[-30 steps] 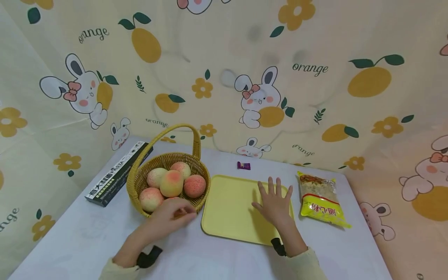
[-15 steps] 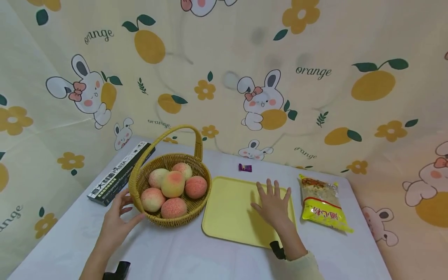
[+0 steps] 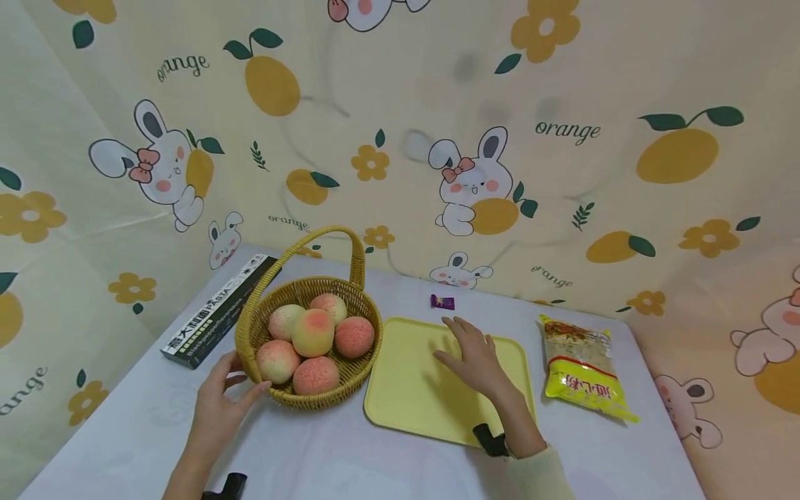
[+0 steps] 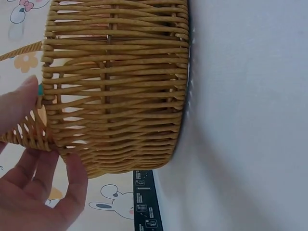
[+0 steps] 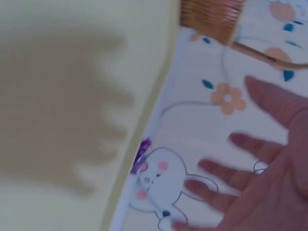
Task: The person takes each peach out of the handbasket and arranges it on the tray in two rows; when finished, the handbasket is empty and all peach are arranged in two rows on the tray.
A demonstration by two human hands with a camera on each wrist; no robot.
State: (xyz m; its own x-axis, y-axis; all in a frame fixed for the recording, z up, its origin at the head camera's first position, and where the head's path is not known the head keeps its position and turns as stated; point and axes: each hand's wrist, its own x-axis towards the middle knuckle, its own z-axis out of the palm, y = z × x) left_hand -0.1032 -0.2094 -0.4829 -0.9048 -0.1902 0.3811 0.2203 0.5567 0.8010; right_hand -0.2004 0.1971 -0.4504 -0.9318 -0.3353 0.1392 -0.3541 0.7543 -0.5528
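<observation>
A wicker basket (image 3: 365,305) with a tall handle holds several peaches (image 3: 314,333), in red, pink and pale yellow. My left hand (image 3: 215,410) grips the basket's left side where the handle meets the rim. In the left wrist view, thumb and curled fingers (image 4: 72,187) lie on either side of the woven edge. My right hand (image 3: 475,357) hovers over a yellow rectangular tray (image 3: 412,389) with its fingers spread and nothing in them. The right wrist view shows the hand's shadow on the tray, apart from the hand.
A dark pasta box (image 3: 219,309) lies behind the basket's left side. A small purple wrapped sweet (image 3: 442,302) lies behind the tray. Right of the tray is a yellow and clear food packet (image 3: 584,368). A printed cloth (image 3: 387,90) hangs behind the white table (image 3: 325,458).
My left hand has moved from the basket's front to its left side and taken hold there. The right hand has stayed above the tray, turning slightly left.
</observation>
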